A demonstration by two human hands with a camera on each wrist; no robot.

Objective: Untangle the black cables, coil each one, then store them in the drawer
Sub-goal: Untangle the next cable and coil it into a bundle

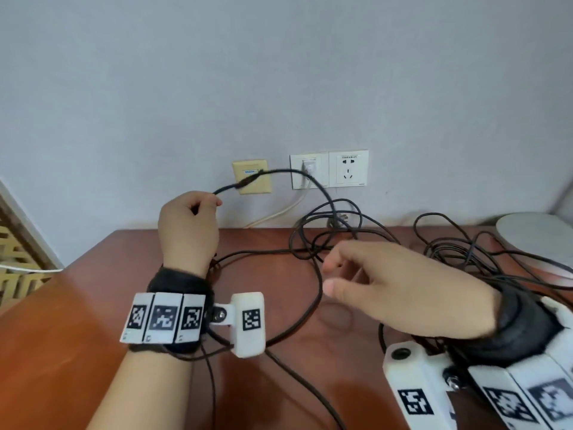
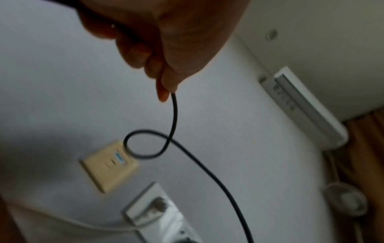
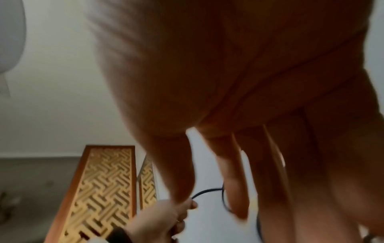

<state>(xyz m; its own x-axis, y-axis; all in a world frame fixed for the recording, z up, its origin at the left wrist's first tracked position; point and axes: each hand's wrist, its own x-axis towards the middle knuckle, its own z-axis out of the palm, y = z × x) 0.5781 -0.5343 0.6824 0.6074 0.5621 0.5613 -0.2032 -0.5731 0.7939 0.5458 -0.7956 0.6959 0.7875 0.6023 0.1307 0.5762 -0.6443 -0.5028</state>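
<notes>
From the head view the left hand (image 1: 187,226) pinches a cable (image 1: 279,172) raised before the wall; the right hand (image 1: 403,290) hovers spread over the tangle (image 1: 335,234) on the counter (image 1: 62,336); the left wrist view shows fingers (image 2: 164,78) pinching the looped cable (image 2: 174,115); the right wrist view shows fingers (image 3: 234,180) straight, apart.

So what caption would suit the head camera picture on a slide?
Left hand lifts a black cable from the tangle while the open right hand reaches in.
</notes>
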